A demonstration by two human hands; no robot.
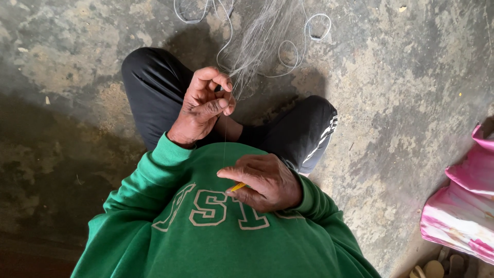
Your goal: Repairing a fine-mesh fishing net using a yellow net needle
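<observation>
My left hand (205, 105) is raised over my crossed legs and pinches the gathered edge of a fine, pale fishing net (257, 41) that spreads away over the floor. My right hand (265, 181) rests against my green sweatshirt and grips a small yellow netting needle (237, 187); only its tip shows. A thin, taut line (225, 139) runs straight between the two hands. White cord loops (288, 51) lie along the net's edge.
I sit cross-legged in black trousers (154, 87) on a stained concrete floor (401, 103). A pink and white bag (463, 206) lies at the right edge, with sandals (437, 267) just below it.
</observation>
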